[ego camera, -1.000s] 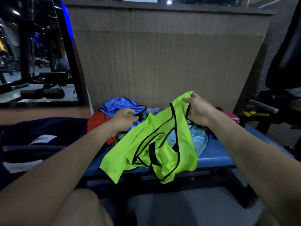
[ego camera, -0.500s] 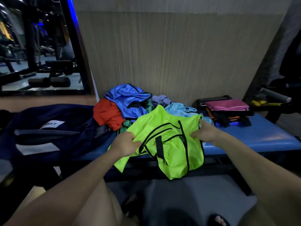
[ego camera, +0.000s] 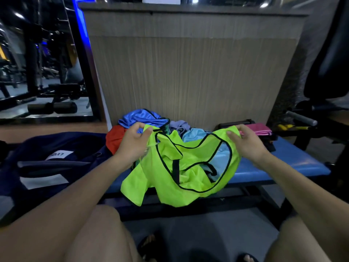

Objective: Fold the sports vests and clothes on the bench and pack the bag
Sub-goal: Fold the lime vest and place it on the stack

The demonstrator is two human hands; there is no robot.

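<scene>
A neon green vest with black trim (ego camera: 185, 173) hangs spread between my hands over the front of the blue bench (ego camera: 283, 163). My left hand (ego camera: 135, 141) pinches its left shoulder strap. My right hand (ego camera: 245, 142) grips the right strap. Behind the vest lies a pile of clothes: a blue vest (ego camera: 139, 118), a red garment (ego camera: 114, 138), a purple one (ego camera: 179, 125) and a light blue one (ego camera: 194, 134). A dark navy bag (ego camera: 49, 163) with white patches sits on the left.
Folded pink cloth (ego camera: 258, 129) rests on dark items at the bench's back right. A wood-grain panel (ego camera: 188, 72) rises right behind the bench. Gym equipment (ego camera: 302, 118) stands to the right, a mirror with weight gear (ego camera: 43, 72) to the left. My knees are below.
Both hands have lifted the green vest and moved apart to its shoulder straps, spreading it wider. The camera has tilted up a little.
</scene>
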